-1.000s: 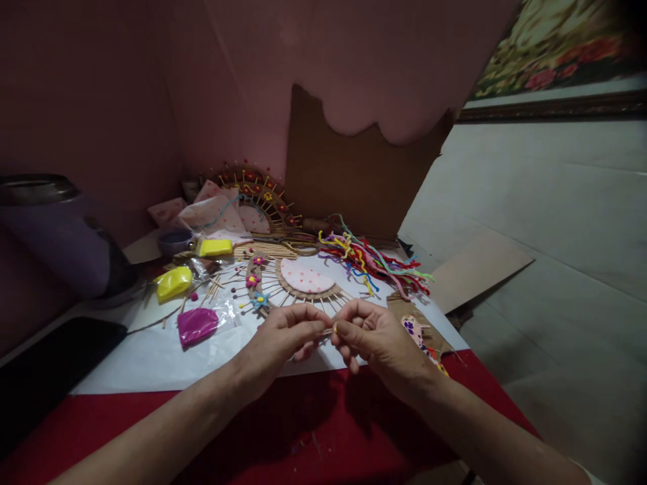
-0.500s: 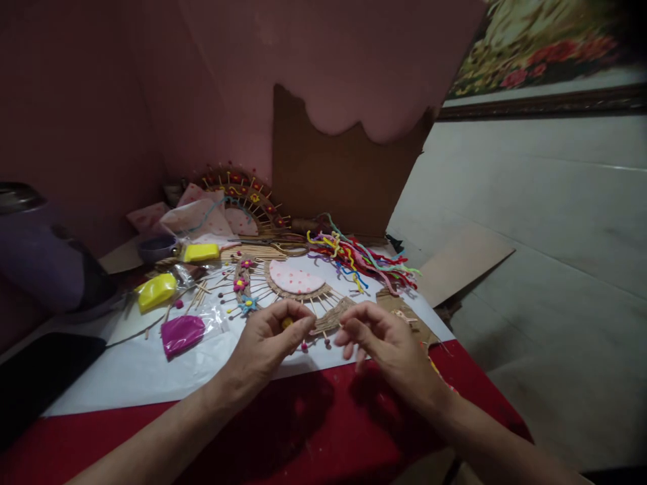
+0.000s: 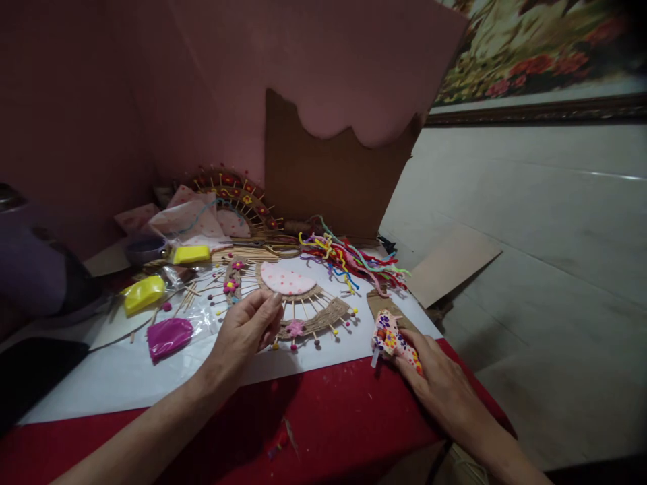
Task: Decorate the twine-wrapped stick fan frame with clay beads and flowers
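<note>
My right hand (image 3: 435,374) is at the right edge of the white sheet, wrapped round a flower-patterned hot glue gun (image 3: 391,335) with a pale nozzle pointing down. My left hand (image 3: 253,322) is raised over the near side of a half-round craft piece, thumb and fingers pinched together; what they hold, if anything, is hidden. That piece has a pink dotted half-disc (image 3: 289,277), thin sticks fanning outward and a twine-wrapped outer band (image 3: 326,316). A pink flower (image 3: 295,328) sits on the band, and small coloured balls tip the sticks.
Yellow clay packs (image 3: 144,294) and a magenta clay pack (image 3: 170,338) lie left. Coloured pipe cleaners (image 3: 348,259) are heaped behind right, near scissors (image 3: 283,250). A finished-looking fan piece (image 3: 237,192) leans behind. Cardboard (image 3: 328,175) stands against the wall. Red cloth (image 3: 323,417) covers the front.
My right hand has moved right and taken hold of the glue gun. My left hand has shifted slightly left, and the yellow thing seen in it before is now hidden. The view has shifted slightly.
</note>
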Demonstrator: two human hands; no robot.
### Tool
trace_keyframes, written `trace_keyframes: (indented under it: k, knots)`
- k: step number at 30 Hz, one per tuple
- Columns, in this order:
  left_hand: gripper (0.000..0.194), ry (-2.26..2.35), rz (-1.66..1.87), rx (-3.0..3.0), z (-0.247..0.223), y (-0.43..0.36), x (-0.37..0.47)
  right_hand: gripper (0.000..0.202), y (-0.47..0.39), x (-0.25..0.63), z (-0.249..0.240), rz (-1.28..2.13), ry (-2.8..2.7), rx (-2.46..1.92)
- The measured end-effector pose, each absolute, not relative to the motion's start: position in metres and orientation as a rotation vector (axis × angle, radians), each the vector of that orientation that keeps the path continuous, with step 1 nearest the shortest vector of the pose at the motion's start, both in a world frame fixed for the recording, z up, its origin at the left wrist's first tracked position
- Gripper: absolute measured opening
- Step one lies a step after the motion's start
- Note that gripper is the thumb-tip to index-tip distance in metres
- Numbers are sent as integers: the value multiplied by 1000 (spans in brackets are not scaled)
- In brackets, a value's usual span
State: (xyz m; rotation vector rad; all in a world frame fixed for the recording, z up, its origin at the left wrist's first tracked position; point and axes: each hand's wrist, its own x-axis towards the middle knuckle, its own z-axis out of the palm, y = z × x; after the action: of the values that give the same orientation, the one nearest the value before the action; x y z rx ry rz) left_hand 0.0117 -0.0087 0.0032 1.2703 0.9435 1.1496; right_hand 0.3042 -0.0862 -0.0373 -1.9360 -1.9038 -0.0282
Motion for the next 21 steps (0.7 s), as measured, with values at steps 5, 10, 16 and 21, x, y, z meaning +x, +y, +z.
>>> trace_keyframes:
  k: [5, 10, 16, 21]
  knots:
    - [36, 965, 1157, 1292, 4, -8, 12, 39, -83, 308, -38, 25, -1758, -1920]
    - [33, 972, 1172, 1268, 2, -7, 11, 45, -85, 304, -33, -18, -1539, -1827]
    - [25, 1019, 1231, 1248, 3, -6, 10, 33, -94, 276, -12, 507, -1352, -1695]
    - [22, 1047, 1234, 1260, 4, -5, 9, 42, -85, 242, 2, 1364, -1108, -1485]
